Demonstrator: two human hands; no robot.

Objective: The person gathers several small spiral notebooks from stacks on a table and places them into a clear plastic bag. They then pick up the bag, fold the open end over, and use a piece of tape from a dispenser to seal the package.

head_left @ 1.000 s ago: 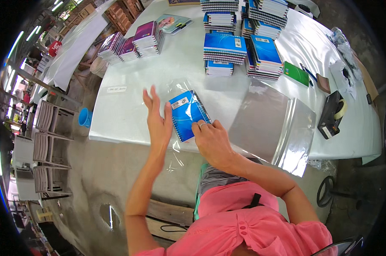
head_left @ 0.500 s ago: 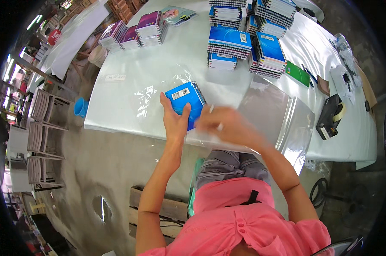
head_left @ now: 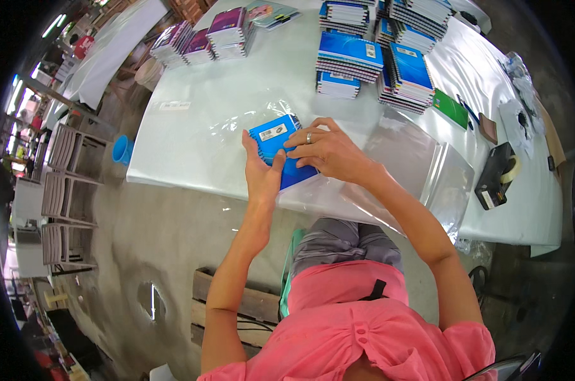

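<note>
A blue spiral notebook point(head_left: 273, 133) with a white label lies near the table's front edge. My left hand point(head_left: 262, 170) holds it from the left, with the thumb across the cover. At its right side my right hand point(head_left: 325, 151) has its fingers curled over the cover, a ring on one of them. A darker blue part shows at the notebook's lower right corner. Clear plastic film point(head_left: 236, 122) spreads beyond and left of the notebook, glinting. To the right lie clear plastic sleeves point(head_left: 405, 155), partly under my right forearm.
Stacked blue notebooks point(head_left: 347, 54) stand at the back right, purple notebooks point(head_left: 229, 28) at the back left. A green notebook point(head_left: 450, 108), a brown piece point(head_left: 488, 127) and a black tape dispenser point(head_left: 498, 178) lie on the right. A blue bucket point(head_left: 123, 149) stands left of the table.
My right hand, blurred before at the notebook's lower right, has come up onto the cover. The notebook is turned slightly, and the darker blue part now shows at its lower right.
</note>
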